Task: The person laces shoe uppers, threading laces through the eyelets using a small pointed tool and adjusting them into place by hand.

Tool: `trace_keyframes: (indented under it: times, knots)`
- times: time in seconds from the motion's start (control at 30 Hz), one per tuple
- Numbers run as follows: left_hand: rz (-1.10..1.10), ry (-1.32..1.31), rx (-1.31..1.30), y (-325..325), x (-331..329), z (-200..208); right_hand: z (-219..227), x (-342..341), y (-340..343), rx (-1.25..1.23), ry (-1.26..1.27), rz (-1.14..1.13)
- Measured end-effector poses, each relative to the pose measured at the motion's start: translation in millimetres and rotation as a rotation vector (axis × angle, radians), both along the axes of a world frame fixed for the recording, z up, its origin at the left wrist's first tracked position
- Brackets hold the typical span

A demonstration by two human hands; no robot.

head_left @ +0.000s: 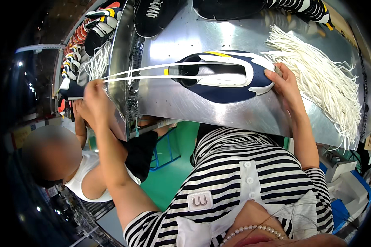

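Observation:
A navy shoe upper (pixel 231 93) with white overlays and yellow trim lies on the metal tabletop, its heel end to the left. My right hand (pixel 287 84) grips its toe end, thumb on top. Two strands of a white shoelace (pixel 152 77) stretch taut from the shoe's opening leftward to my left hand (pixel 96 99). That hand is closed on the strands, raised beyond the table's left edge and somewhat blurred. Its fingertips are not clear. How the lace is threaded inside the shoe cannot be made out.
A large pile of white laces (pixel 317 78) lies on the right. Black shoes (pixel 156 16) stand along the far edge. A co-worker (pixel 90 173) sits at the left, near a row of shoe uppers (pixel 72 61) and another lace bundle (pixel 98 61). A blue stool (pixel 167 150) stands below.

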State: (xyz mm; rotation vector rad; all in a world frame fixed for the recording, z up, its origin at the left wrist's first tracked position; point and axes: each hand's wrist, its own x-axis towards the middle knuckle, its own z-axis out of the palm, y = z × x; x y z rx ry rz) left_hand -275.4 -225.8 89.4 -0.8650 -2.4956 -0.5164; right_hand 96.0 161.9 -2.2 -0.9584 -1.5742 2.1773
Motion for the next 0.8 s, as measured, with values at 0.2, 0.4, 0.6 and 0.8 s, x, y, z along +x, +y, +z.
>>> trace_keyframes:
  times: [0.2, 0.4, 0.6, 0.8]
  knots:
    - [-1.260, -0.721, 0.092, 174.5, 199.0, 51.3, -11.2, -2.6, -2.3, 0.872, -0.172, -0.074]
    - [-0.886, -0.340, 0.173, 207.9, 180.4, 10.9, 29.0, -1.9, -13.2, 0.466, 0.127, -0.065]
    - [-0.899, -0.425, 0.198, 231.0, 188.5, -21.4, 24.5, -41.2, -35.3, 0.293, 0.169, 0.164]
    - [-0.735, -0.369, 0.064, 188.9, 172.2, -32.5, 20.2, -43.8, -23.0, 0.019, 0.308, 0.033]
